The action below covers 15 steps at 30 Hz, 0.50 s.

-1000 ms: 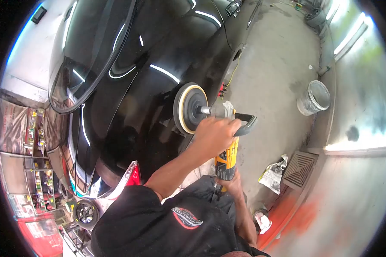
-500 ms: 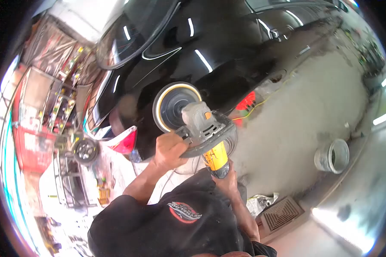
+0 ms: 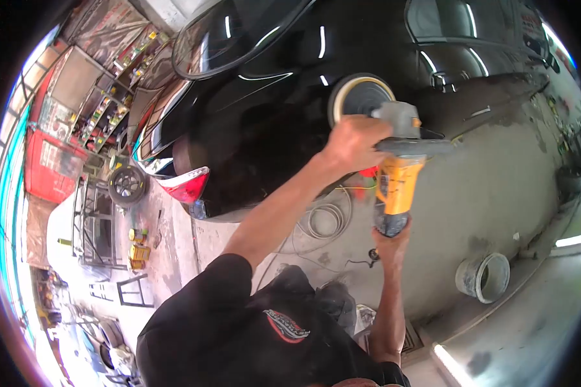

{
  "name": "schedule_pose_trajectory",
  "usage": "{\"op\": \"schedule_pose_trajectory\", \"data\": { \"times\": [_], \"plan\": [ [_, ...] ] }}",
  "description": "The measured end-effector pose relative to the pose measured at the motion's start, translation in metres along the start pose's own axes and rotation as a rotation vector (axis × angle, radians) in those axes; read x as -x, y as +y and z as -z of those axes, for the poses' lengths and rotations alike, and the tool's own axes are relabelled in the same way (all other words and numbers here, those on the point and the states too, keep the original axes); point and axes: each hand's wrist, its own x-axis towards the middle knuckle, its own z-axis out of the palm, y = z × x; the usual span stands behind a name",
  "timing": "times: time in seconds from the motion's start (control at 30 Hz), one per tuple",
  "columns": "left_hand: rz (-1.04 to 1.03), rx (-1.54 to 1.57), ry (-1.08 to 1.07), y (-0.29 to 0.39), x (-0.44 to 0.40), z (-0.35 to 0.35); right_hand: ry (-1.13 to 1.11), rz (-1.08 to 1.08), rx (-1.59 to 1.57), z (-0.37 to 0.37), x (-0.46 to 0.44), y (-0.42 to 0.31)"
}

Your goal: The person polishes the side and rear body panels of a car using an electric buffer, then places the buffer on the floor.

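A yellow and grey car polisher point(image 3: 399, 184) is held out in front of me with both hands. Its round pad point(image 3: 363, 98) is at the glossy black side panel of a car point(image 3: 252, 142); whether it presses on the paint I cannot tell. My left hand point(image 3: 355, 143) is closed around the dark front handle, close to the pad. At the rear end of the body, my right hand point(image 3: 392, 242) grips from below, its fingers partly hidden. To the left of the polisher is the car's red and white tail light point(image 3: 188, 187).
A coiled hose point(image 3: 327, 221) lies on the floor below the car. At right a whitish bucket point(image 3: 490, 277) rests on its side. Over on the left are a wheel point(image 3: 127, 186), yellow containers point(image 3: 137, 251) and a dark metal frame point(image 3: 135, 290).
Both hands have carried the polisher to the right and farther away along the car's panel. My arms are stretched out more, and the view has shifted slightly.
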Motion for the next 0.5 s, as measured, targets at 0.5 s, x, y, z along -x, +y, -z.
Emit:
{"op": "schedule_pose_trajectory", "data": {
  "times": [0.5],
  "plan": [
    [0.132,-0.292,0.075,0.043,0.115,0.177,-0.413,-0.121,0.186,-0.073,0.065,-0.068]
  ]
}}
